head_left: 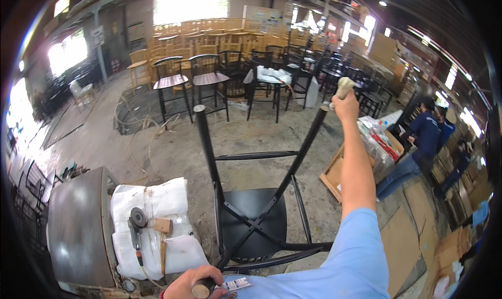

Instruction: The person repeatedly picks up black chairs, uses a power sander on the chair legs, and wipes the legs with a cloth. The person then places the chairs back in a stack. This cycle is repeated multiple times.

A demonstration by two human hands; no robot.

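A black wooden chair with crossed braces stands upside down in front of me, its dark seat [256,207] low between the raised legs. At the bottom of the view my left hand [188,284] is wrapped round the end of a near chair leg [203,288]. My right arm reaches far out to the right. In its closed fingers my right hand [346,108] grips a crumpled beige cloth [344,87], just beside the tip of the far right leg [316,126]. The far left leg [205,145] points up with nothing touching it.
White foam padding [125,252] at left carries a disc power tool [138,218] and a wooden mallet [163,225]. Beside it stands a metal-topped cabinet [81,220]. Stools [171,79] and hoses lie beyond. Co-workers [424,129] stand at right near a wooden crate [332,176].
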